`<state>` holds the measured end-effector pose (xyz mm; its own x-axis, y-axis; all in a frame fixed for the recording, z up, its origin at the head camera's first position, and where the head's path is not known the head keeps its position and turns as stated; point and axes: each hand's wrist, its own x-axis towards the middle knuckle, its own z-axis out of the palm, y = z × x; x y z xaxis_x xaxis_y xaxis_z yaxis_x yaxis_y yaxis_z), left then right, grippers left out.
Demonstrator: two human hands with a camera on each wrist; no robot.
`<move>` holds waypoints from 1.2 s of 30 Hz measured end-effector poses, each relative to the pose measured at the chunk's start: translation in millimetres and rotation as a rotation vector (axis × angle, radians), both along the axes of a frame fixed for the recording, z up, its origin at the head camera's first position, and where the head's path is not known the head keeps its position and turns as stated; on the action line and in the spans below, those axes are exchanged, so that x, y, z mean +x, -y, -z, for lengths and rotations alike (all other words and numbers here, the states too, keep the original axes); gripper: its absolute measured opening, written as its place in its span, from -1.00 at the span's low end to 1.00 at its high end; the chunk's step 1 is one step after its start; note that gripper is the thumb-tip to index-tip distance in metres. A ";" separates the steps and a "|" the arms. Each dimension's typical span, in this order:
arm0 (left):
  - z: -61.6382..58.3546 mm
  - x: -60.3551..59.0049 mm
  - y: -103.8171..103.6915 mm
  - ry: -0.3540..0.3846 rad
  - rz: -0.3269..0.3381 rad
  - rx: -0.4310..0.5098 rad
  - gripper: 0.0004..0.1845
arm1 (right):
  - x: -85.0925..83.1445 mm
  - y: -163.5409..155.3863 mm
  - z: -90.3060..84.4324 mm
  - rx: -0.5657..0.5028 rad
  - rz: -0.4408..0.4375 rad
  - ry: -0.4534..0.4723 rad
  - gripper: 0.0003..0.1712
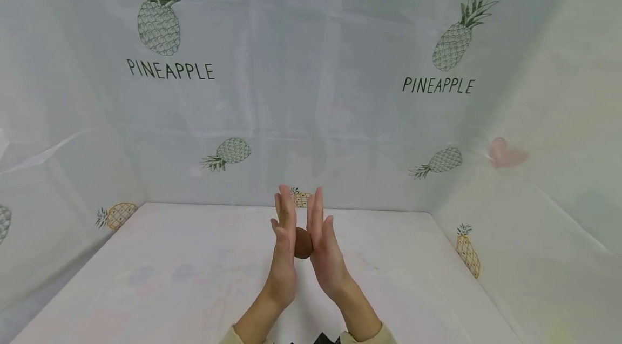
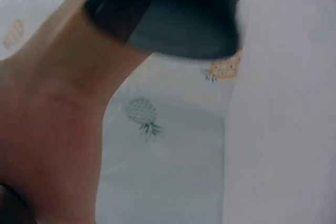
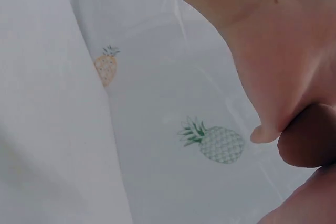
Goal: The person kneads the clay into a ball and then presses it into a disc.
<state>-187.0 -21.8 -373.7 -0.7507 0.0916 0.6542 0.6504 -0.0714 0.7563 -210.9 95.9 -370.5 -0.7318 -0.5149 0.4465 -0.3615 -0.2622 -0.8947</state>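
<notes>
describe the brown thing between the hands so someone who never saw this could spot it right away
Start at the white table walled in by the pineapple-print cloth and look at its middle, where two raised hands face each other. Pressed between the flat left hand and right hand is a small brown ball, held above the table. It is the only dark, round, solid thing there; all else is pale sheet and printed fruit.

Brown ball [image 1: 303, 243]; white sheet [image 1: 340, 90], green and orange pineapple print.
</notes>
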 end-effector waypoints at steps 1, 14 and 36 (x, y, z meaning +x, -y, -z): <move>-1.1 -1.1 2.8 -0.004 -0.007 0.008 -0.26 | 0.7 2.8 1.2 0.010 -0.011 0.011 -0.33; -1.6 -27.6 30.8 0.053 -0.195 0.032 -0.27 | 27.2 22.1 -4.3 0.110 -0.048 -0.020 -0.31; 25.2 -22.6 -3.7 -0.002 -0.080 -0.062 -0.33 | 13.7 -8.5 -17.7 -0.075 0.015 -0.060 -0.29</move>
<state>-209.6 -18.1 -399.0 -0.7562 0.0724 0.6503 0.6533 0.0278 0.7566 -197.2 104.4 -352.8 -0.7095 -0.4678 0.5270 -0.4185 -0.3221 -0.8492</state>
